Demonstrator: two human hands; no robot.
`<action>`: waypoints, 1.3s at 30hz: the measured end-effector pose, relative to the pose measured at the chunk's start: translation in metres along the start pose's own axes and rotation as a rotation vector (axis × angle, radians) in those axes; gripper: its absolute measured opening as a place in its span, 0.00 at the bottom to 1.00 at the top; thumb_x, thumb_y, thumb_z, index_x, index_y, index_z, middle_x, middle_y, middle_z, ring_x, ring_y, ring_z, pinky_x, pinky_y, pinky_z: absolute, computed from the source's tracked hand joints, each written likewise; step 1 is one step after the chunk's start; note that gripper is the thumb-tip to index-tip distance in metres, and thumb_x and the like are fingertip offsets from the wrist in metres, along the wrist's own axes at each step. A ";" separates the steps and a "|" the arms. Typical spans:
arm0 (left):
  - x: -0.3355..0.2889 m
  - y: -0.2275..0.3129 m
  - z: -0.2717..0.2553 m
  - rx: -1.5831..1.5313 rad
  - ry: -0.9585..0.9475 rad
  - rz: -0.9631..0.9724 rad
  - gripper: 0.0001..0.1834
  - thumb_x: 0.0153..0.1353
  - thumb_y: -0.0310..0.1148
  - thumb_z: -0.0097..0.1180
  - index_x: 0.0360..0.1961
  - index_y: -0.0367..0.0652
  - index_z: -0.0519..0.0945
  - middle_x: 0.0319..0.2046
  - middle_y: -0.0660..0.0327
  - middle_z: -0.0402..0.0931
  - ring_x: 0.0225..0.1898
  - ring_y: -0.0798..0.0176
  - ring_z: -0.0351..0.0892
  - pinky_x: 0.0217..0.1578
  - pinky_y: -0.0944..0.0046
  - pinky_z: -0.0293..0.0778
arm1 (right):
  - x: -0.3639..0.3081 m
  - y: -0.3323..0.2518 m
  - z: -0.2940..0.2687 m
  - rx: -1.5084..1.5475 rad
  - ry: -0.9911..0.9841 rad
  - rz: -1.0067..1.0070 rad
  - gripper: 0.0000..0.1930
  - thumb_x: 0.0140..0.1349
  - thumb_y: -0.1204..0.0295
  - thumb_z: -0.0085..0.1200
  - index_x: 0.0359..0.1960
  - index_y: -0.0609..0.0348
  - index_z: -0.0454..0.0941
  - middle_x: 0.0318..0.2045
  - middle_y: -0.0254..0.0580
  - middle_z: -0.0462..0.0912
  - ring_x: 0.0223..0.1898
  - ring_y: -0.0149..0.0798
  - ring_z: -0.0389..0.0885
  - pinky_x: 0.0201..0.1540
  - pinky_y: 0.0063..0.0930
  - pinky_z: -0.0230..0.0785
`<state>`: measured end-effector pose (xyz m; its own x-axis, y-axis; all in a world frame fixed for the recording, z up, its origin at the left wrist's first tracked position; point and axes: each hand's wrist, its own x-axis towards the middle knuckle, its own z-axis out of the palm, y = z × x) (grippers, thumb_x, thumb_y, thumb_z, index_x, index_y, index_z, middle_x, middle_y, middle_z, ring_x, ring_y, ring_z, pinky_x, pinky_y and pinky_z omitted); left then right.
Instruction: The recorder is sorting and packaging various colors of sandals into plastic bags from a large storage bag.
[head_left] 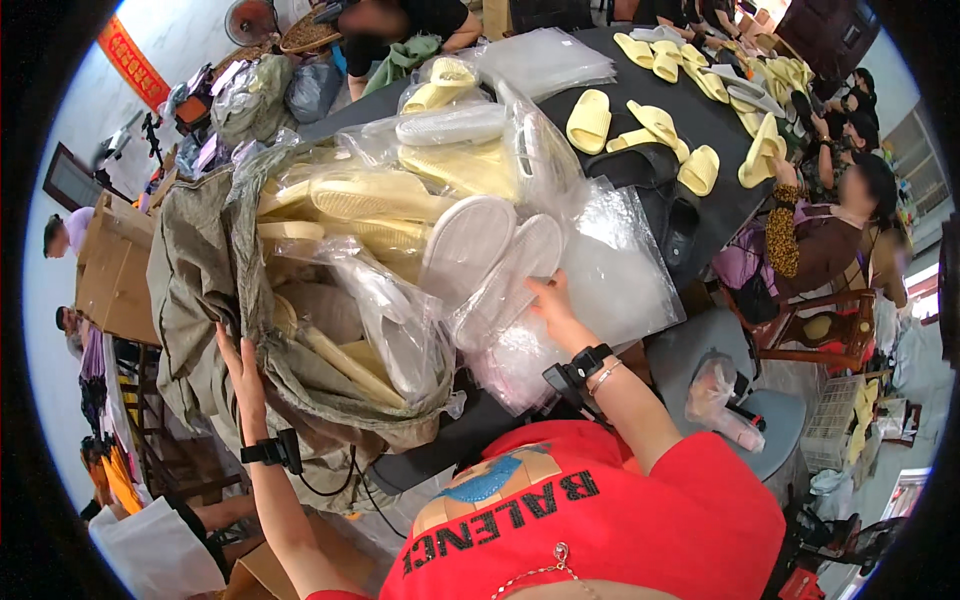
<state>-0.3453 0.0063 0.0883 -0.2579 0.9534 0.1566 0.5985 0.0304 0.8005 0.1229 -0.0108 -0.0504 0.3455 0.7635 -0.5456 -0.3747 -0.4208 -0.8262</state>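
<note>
My left hand lies with fingers stretched against the outside of a big olive-grey woven sack. Inside the sack's wide mouth are several pairs of slippers in clear plastic bags, among them pale yellow slippers. A bagged pair of light grey slippers, soles up, lies at the sack's right edge. At that pair's lower right side, my right hand has its fingers closed on the bag; the hand's underside is hidden. Clear plastic bags lie flat just beyond it on the dark table.
Loose yellow slippers and black slippers are spread over the dark table. A seated person at the right holds a yellow slipper. A grey stool and a wooden chair stand at right; cardboard boxes at left.
</note>
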 end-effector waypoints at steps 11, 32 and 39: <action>-0.031 0.083 0.000 -0.033 0.340 0.147 0.26 0.66 0.44 0.41 0.62 0.44 0.59 0.60 0.53 0.58 0.60 0.56 0.58 0.57 0.58 0.57 | 0.045 -0.100 -0.034 -0.311 -0.055 -0.401 0.50 0.46 0.61 0.63 0.66 0.56 0.41 0.64 0.55 0.45 0.64 0.51 0.48 0.63 0.40 0.48; -0.065 0.156 0.309 0.101 -0.054 -0.103 0.60 0.33 0.47 0.69 0.65 0.40 0.47 0.58 0.42 0.57 0.62 0.44 0.53 0.60 0.50 0.48 | 0.084 -0.074 -0.075 -0.115 -0.678 0.255 0.37 0.49 0.75 0.58 0.60 0.54 0.51 0.55 0.49 0.62 0.57 0.45 0.61 0.50 0.41 0.62; -0.086 0.193 0.277 0.118 -0.031 0.049 0.56 0.36 0.53 0.68 0.64 0.45 0.52 0.54 0.49 0.62 0.58 0.47 0.58 0.57 0.47 0.50 | 0.042 -0.091 -0.072 -0.223 -0.809 -0.150 0.25 0.48 0.75 0.60 0.50 0.63 0.68 0.37 0.41 0.78 0.34 0.37 0.77 0.38 0.27 0.70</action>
<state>0.0026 0.0129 0.0689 -0.2032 0.9635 0.1745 0.6955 0.0165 0.7183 0.2338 0.0240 -0.0084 -0.3749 0.8982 -0.2296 -0.1666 -0.3089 -0.9364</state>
